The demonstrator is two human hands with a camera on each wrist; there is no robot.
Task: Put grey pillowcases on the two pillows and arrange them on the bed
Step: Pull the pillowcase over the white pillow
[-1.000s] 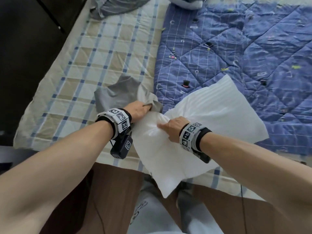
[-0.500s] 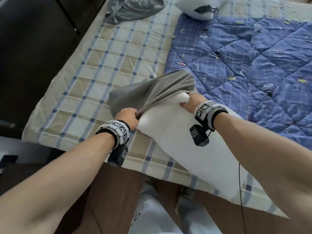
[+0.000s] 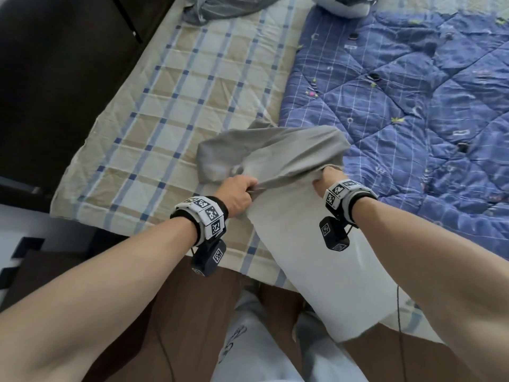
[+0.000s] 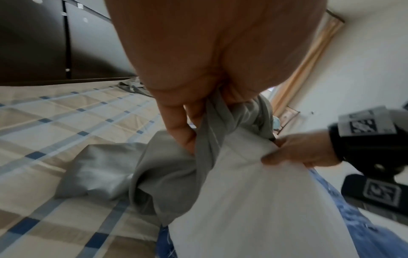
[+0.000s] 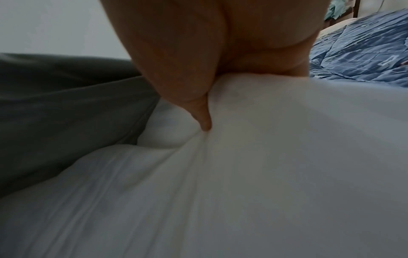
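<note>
A white pillow point(image 3: 316, 244) hangs over the bed's near edge, its far end inside a grey pillowcase point(image 3: 275, 153). My left hand point(image 3: 237, 194) grips the pillowcase's open edge in a bunch point(image 4: 207, 139). My right hand point(image 3: 327, 179) holds the pillow's far corner at the pillowcase's mouth, thumb pressed into the white fabric point(image 5: 204, 120), its other fingers hidden. The grey case point(image 5: 66, 111) lies just left of that hand. A second grey pillowcase point(image 3: 220, 6) and a second white pillow point(image 3: 344, 6) lie at the far end of the bed.
The bed carries a checked beige and blue sheet point(image 3: 179, 111) on the left and a blue quilt point(image 3: 413, 106) on the right. Dark cabinet doors point(image 3: 55, 64) stand along the bed's left side. My legs and the brown floor point(image 3: 192, 312) are below.
The pillowcase has been drawn further over the pillow's far end. A second ago the pillow lay flat across the quilt; it now points toward me, hanging over the bed's edge.
</note>
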